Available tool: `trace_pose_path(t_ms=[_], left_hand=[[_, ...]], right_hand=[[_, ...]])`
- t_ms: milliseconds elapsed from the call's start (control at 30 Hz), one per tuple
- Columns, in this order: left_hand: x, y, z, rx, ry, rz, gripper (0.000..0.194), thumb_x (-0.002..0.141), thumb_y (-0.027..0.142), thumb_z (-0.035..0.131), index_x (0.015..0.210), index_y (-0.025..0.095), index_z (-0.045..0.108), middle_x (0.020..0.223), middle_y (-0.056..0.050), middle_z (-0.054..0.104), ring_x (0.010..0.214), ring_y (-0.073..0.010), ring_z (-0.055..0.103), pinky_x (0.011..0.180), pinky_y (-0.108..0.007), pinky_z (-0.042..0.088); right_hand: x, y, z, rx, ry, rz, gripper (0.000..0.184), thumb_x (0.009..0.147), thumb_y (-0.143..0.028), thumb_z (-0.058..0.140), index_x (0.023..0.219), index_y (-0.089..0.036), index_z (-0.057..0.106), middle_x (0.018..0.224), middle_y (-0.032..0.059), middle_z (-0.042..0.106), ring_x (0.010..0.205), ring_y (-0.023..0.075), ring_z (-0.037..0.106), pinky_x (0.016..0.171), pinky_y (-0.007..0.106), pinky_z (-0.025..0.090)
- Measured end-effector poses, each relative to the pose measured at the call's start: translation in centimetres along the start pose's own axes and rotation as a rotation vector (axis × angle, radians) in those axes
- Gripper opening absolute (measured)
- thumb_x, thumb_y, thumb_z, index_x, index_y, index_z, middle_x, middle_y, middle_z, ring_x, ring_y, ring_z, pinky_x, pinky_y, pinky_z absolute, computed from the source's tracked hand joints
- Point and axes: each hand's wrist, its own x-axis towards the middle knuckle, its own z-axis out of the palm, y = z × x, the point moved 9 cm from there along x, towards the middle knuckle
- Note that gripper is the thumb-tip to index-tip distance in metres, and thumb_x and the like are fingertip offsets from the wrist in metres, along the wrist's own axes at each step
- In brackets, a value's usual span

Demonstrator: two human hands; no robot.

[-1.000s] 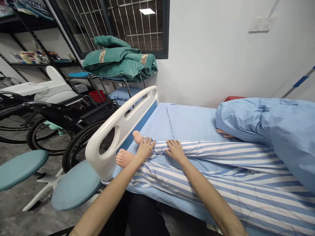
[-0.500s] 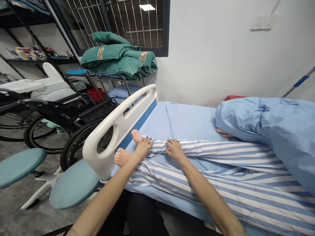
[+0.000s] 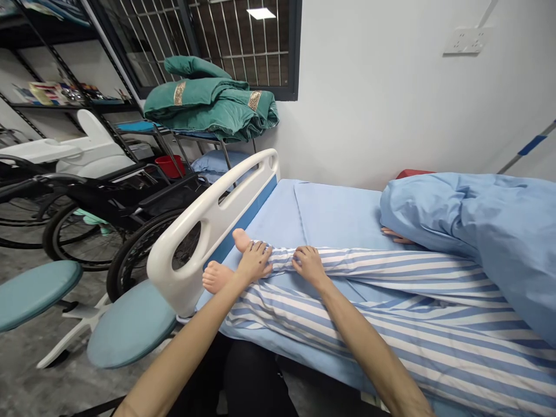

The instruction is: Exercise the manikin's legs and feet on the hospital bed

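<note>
Two legs in blue-and-white striped trousers (image 3: 391,315) lie on the bed, with bare feet (image 3: 217,277) that look like a manikin's. My left hand (image 3: 255,260) is wrapped over the far leg at the ankle, thumb on the near side and fingers across the top. A little higher on the same leg, my right hand (image 3: 309,263) curls over the trouser cloth (image 3: 283,259). The undersides of both grips are hidden. A light blue quilt (image 3: 469,231) covers the upper body, and part of a hand (image 3: 396,235) shows at its edge.
A white bed end board (image 3: 217,208) rises beyond the feet. Left of it stand a black wheelchair (image 3: 125,197) and round blue stools (image 3: 130,324). Green folded bedding (image 3: 212,104) is piled by the window. A red bucket (image 3: 170,166) sits behind the wheelchair.
My left thumb has come into view on the near side of the ankle. The right hand's fingers are slightly more curled. Both hands stay at the same places on the leg.
</note>
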Motion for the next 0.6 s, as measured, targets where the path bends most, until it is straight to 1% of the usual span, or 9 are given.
trace_pose_path(t_ms=[100,167,267,433,533,600], left_hand=[[0.2,-0.2,0.2,-0.016,0.004,-0.024,0.032,0.083,0.026,0.049,0.112,0.016,0.058,0.114,-0.015,0.058,0.111,-0.0286,0.048,0.098,-0.046,0.032],[0.2,-0.5,0.5,-0.012,-0.01,-0.031,0.028,0.082,0.021,0.049,0.108,0.018,0.06,0.114,-0.015,0.059,0.11,-0.0282,0.048,0.097,-0.046,0.032],[0.1,-0.8,0.9,0.008,-0.031,-0.034,0.028,0.082,0.016,0.047,0.107,0.019,0.061,0.112,-0.014,0.06,0.109,-0.0272,0.049,0.096,-0.046,0.033],[-0.1,-0.9,1.1,0.049,-0.04,-0.022,0.032,0.084,0.011,0.04,0.108,0.018,0.06,0.106,-0.013,0.06,0.103,-0.0261,0.05,0.093,-0.045,0.035],[0.1,-0.8,0.9,0.059,-0.047,-0.041,0.034,0.082,0.009,0.042,0.11,0.018,0.059,0.107,-0.014,0.06,0.102,-0.0262,0.05,0.093,-0.045,0.036],[0.1,-0.8,0.3,0.03,-0.038,-0.062,0.033,0.079,0.012,0.047,0.109,0.018,0.059,0.111,-0.014,0.058,0.105,-0.0276,0.049,0.094,-0.046,0.035]], right_hand=[[0.0,-0.2,0.2,-0.016,-0.022,-0.005,0.015,0.086,-0.025,0.053,0.089,-0.02,0.066,0.105,0.0079,0.063,0.1,0.0219,0.051,0.088,0.035,0.036],[0.0,-0.2,0.2,-0.016,-0.02,-0.008,0.016,0.087,-0.024,0.051,0.087,-0.02,0.067,0.104,0.0083,0.063,0.099,0.022,0.051,0.087,0.036,0.036],[0.1,-0.2,0.1,-0.01,-0.011,-0.003,0.016,0.086,-0.022,0.051,0.085,-0.02,0.067,0.101,0.0083,0.064,0.096,0.0221,0.051,0.085,0.035,0.037],[0.1,-0.3,-0.3,-0.017,0.008,-0.001,0.015,0.087,-0.022,0.05,0.087,-0.019,0.065,0.099,0.0075,0.064,0.096,0.0213,0.051,0.084,0.033,0.036],[0.1,-0.4,-0.3,-0.009,0.009,-0.012,0.014,0.086,-0.021,0.051,0.087,-0.018,0.065,0.098,0.0067,0.064,0.095,0.0207,0.051,0.083,0.033,0.036],[0.1,-0.4,-0.2,-0.008,0.002,-0.016,0.013,0.086,-0.021,0.052,0.086,-0.019,0.064,0.097,0.0069,0.064,0.094,0.0208,0.051,0.083,0.033,0.035]])
